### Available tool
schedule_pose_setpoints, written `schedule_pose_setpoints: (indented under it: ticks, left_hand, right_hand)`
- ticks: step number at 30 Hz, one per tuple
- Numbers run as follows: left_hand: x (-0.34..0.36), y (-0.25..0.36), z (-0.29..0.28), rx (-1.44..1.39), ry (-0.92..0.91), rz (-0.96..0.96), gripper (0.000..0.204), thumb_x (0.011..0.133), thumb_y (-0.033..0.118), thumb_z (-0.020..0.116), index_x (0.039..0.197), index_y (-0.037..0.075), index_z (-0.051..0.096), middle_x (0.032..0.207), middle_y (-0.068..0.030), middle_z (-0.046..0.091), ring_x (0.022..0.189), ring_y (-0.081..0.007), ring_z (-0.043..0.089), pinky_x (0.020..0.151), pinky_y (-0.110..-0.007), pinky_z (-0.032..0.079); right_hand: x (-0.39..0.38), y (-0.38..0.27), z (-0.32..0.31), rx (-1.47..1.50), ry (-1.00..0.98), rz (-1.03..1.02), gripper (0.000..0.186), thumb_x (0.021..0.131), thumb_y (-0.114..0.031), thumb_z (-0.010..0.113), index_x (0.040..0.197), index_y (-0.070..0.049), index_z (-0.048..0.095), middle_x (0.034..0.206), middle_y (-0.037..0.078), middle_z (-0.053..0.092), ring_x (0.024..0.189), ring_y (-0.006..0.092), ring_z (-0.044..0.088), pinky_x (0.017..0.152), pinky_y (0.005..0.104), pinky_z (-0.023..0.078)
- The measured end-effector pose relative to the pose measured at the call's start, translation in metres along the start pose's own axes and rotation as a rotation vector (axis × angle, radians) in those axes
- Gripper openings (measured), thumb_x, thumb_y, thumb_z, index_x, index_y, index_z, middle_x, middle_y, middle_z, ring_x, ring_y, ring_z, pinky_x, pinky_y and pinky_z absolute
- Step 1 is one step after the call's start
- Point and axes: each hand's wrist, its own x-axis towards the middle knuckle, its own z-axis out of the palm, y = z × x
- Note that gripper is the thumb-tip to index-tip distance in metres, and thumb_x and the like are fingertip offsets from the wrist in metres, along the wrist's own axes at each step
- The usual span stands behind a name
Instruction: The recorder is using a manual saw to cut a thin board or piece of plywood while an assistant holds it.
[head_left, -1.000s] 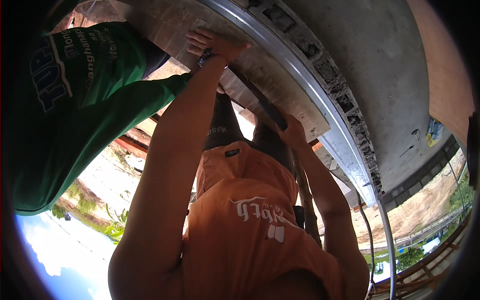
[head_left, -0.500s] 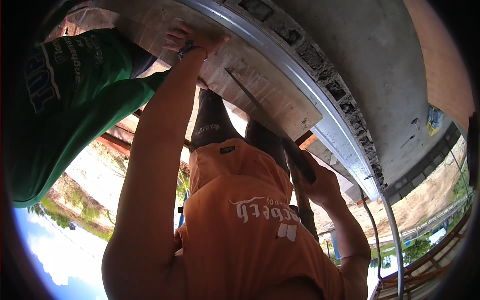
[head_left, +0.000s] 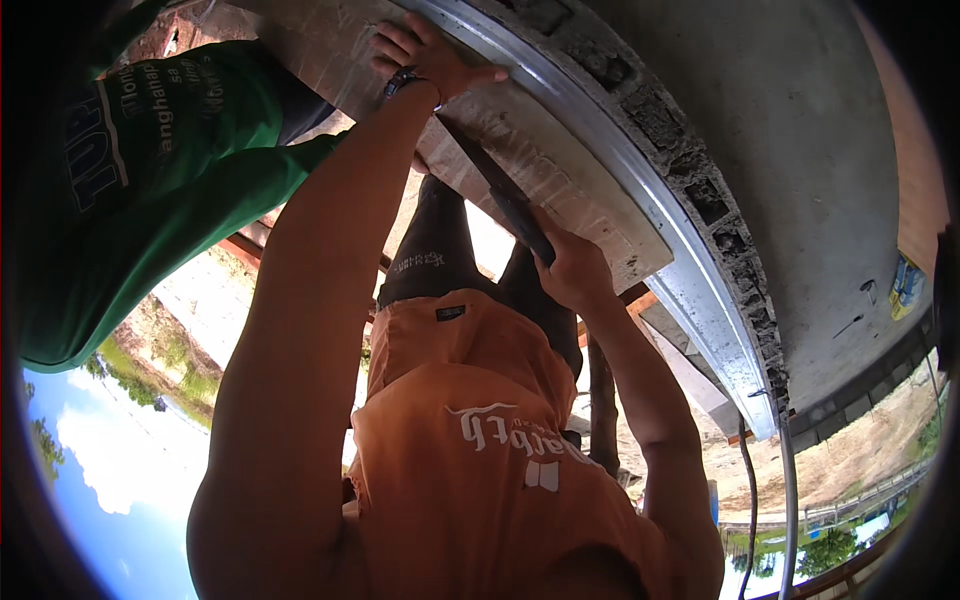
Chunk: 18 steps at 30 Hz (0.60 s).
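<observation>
As I watch from afar through the head view, the right hand has its grip closed round the handle of a handsaw, whose blade slants across a flat, dusty board; the teeth are too small for me to make out. The left hand lies on the board beyond the blade's tip, its grip wide, fingers spread, grasping nothing.

I take the step to be a sawing stroke, so I'd want long, even strokes, forearm in line with the blade, and firm weight through the left palm. At the board's near edge I see a bit of another hand, perhaps belonging to the co-worker in green; I'd make sure it is clear of the tip before each push.

Farther out, a silver metal channel runs along the board's far side, with rough hollow blocks beyond. I can't tell what bears the board, so I'd have its end supported, lest the cut pinch the blade.
</observation>
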Motion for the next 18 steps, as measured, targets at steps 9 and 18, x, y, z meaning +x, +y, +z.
schedule_pose_setpoints:
  ticks: [9, 18]
  left_hand:
    - [-0.002, -0.014, -0.008, 0.029, -0.001, -0.055, 0.158, 0.048, 0.082, 0.076, 0.151, 0.001, -0.013, 0.153, -0.0374, -0.015, 0.143, -0.0527, -0.01, 0.113, -0.064, 0.006]
    - [-0.002, 0.003, -0.004, 0.005, -0.041, -0.021, 0.155, 0.05, 0.08, 0.076, 0.151, 0.002, -0.012, 0.153, -0.0358, -0.017, 0.143, -0.0518, -0.013, 0.113, -0.064, 0.003]
  right_hand:
    - [-0.143, 0.011, -0.064, -0.013, -0.287, 0.245, 0.072, 0.079, -0.017, 0.066, 0.146, -0.019, 0.04, 0.099, 0.02, 0.068, 0.085, 0.0353, 0.068, 0.076, 0.0446, 0.054]
    - [0.02, -0.01, 0.01, -0.01, 0.005, -0.027, 0.069, 0.082, -0.015, 0.062, 0.147, -0.019, 0.038, 0.097, 0.017, 0.068, 0.088, 0.0384, 0.066, 0.076, 0.0478, 0.053]
